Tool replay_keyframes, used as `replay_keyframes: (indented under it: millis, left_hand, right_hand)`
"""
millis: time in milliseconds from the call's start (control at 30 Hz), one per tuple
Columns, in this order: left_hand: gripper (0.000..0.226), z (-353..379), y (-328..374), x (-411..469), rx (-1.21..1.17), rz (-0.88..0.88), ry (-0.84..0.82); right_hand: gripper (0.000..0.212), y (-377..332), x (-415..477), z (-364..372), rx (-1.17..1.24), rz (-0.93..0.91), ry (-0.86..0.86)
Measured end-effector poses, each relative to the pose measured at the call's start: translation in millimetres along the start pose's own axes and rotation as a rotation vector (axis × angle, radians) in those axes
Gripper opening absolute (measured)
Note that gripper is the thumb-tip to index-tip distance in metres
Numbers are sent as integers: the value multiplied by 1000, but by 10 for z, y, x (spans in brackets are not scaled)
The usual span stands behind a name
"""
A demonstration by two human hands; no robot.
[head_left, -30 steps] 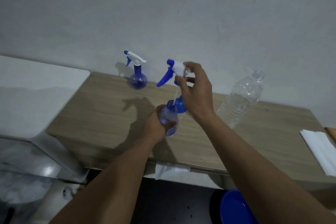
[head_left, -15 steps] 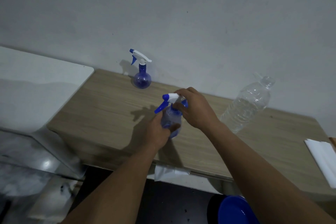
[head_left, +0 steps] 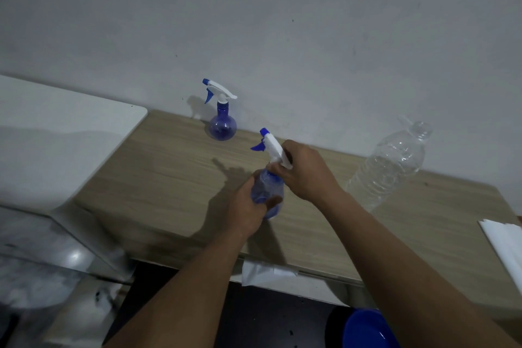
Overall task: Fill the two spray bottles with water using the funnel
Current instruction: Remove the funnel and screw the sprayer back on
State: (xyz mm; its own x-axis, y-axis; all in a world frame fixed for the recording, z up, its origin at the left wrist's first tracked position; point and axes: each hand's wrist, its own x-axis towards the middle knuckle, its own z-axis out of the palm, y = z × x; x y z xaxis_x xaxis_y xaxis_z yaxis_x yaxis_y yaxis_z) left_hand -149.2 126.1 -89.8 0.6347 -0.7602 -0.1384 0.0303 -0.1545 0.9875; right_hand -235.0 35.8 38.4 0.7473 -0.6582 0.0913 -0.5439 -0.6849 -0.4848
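Wooden tabletop (head_left: 169,178) at frame centre: left hand (head_left: 248,210) grips the spray bottle (head_left: 268,192) body; right hand (head_left: 305,172) pinches its trigger head (head_left: 272,147), best twisted squarely, bottle upright.

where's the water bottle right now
In the head view the water bottle stands on the table at the right, by the wall, just right of the right hand.

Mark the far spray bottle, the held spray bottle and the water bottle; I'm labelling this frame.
far spray bottle (head_left: 222,128), head view, on its round blue body.
held spray bottle (head_left: 273,147), head view, on its white trigger head.
water bottle (head_left: 389,167), head view, on its clear mid-body.
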Motion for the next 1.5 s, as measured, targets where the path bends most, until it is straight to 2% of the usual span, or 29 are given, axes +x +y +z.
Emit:
replay_keyframes:
  millis: [67,233,333,567,667,800,900,967,1100,1167,1333,1500]
  left_hand:
    - [63,-1,-29,17,2,3,19]
    - [61,-17,22,-21,29,-2,-6]
    - [56,-37,44,-37,41,4,-17]
    - [65,-26,38,-13,-6,-25,-11]
    - [63,-14,53,-17,-19,-27,5]
    - [54,-30,137,-83,18,-35,-8]
    - [43,-53,194,-127,-9,-52,-30]
    - [46,-41,201,-134,-8,-48,-37]
    - [56,-44,239,-164,11,-35,1]
    - [54,-49,265,-168,8,-41,0]
    - [49,-45,271,-180,-64,-29,-17]
    - [57,-43,300,-208,-23,-31,5]
  right_hand:
    - [18,17,-33,51,43,-23,19]
    - [15,45,-63,132,207,41,24]
    - [17,40,-57,120,166,10,14]
    - [15,7,58,4,-11,-53,-103]
    - [19,27,32,66,19,5,-26]
    - [25,68,-89,205,203,110,86]
    - [11,44,-161,288,332,87,127]
    - [7,60,-151,319,385,108,147]
    - [23,121,-76,371,443,191,181]
    - [27,106,-104,377,471,181,174]
    - [8,107,-168,380,445,71,163]
    - [28,120,-145,396,503,168,170]
